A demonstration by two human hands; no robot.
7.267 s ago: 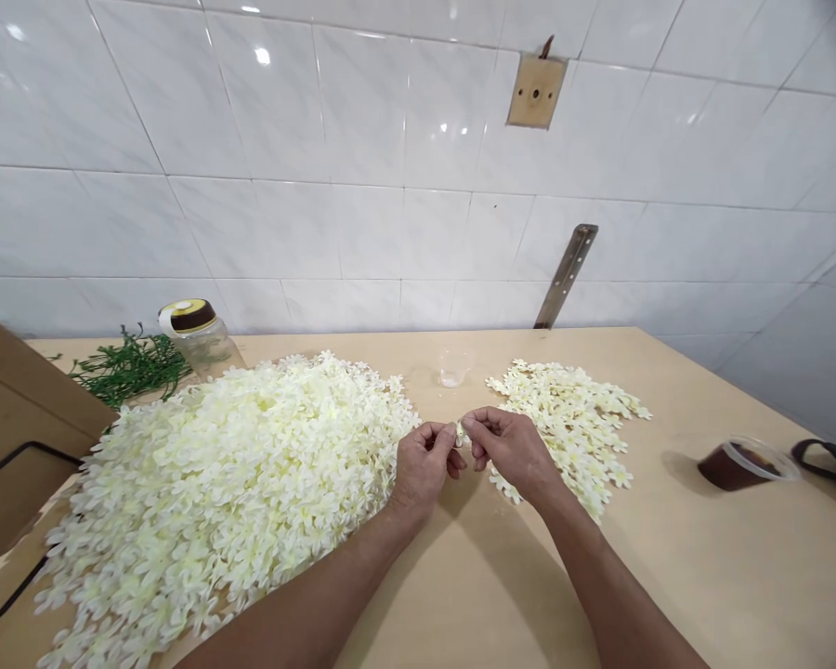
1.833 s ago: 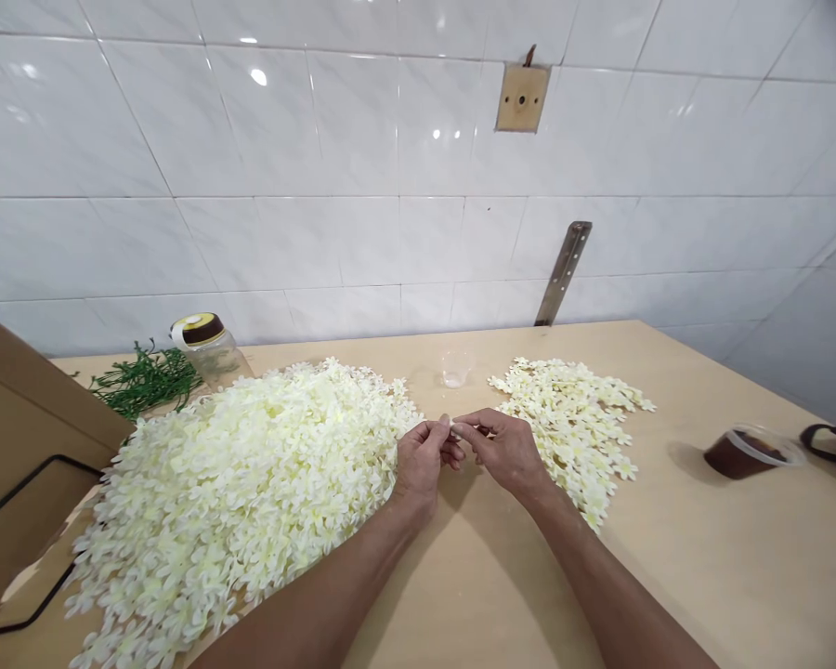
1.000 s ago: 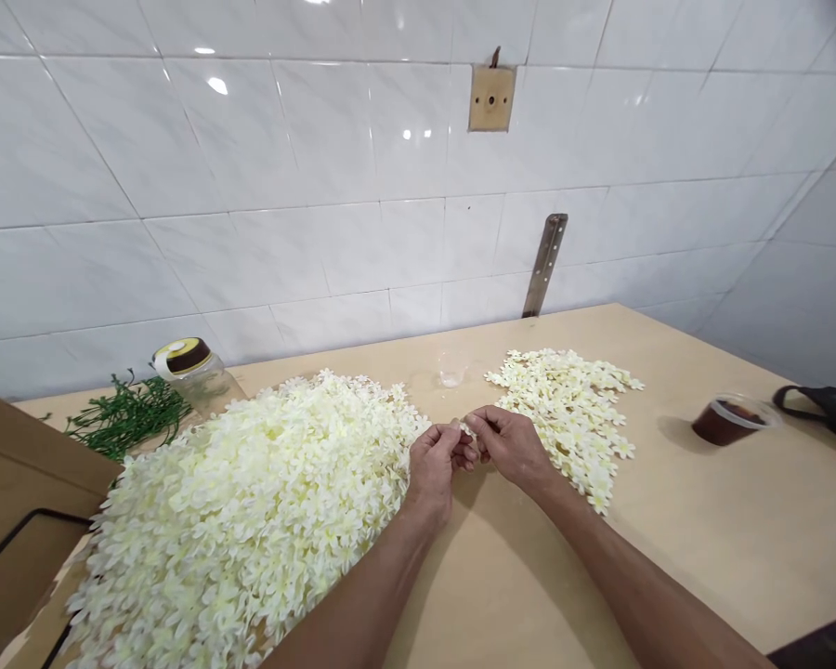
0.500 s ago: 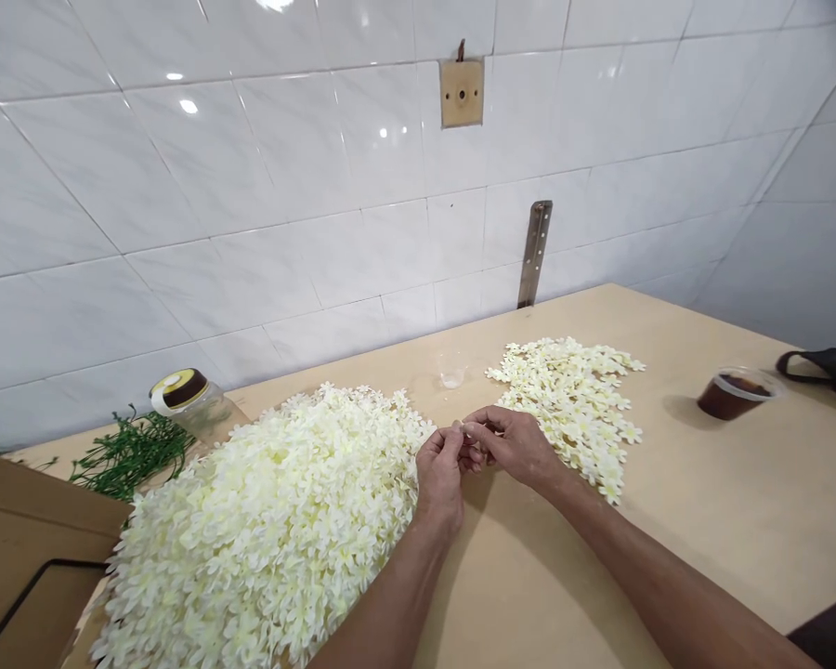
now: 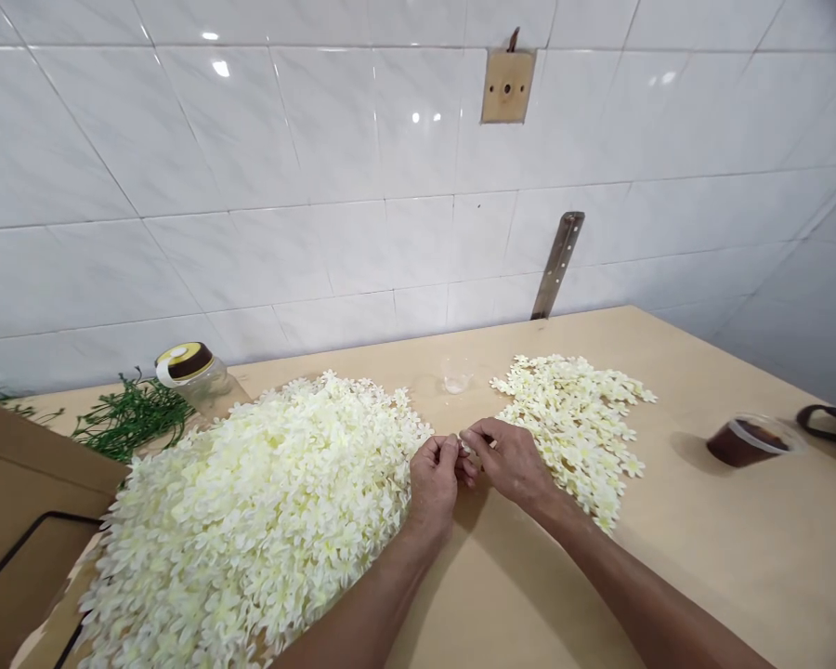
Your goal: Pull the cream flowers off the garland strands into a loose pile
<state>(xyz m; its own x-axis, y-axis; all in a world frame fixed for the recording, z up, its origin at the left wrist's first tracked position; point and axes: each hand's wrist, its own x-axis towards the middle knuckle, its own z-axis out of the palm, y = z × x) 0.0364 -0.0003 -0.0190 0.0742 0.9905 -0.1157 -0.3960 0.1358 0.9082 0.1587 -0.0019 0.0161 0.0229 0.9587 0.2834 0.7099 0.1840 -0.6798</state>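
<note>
My left hand (image 5: 433, 481) and my right hand (image 5: 505, 458) meet fingertip to fingertip over the wooden table (image 5: 703, 548). Both are closed in a pinch on one small cream artificial flower (image 5: 462, 447) held between them. A large heap of the same cream flowers (image 5: 251, 511) lies just left of my left hand. A smaller, flatter spread of flowers (image 5: 578, 427) lies just right of my right hand.
A small clear cup (image 5: 455, 380) stands behind the hands. A jar with a brown and yellow lid (image 5: 191, 372) and green plastic stems (image 5: 129, 418) are at the back left. A cardboard box (image 5: 20, 520) fills the left edge. A lidded brown tub (image 5: 745, 441) and a black strap (image 5: 832, 423) sit at right.
The head has swung and tilted, so the view has shifted. Both hands have stayed pinched together on a small flower between the two piles.
</note>
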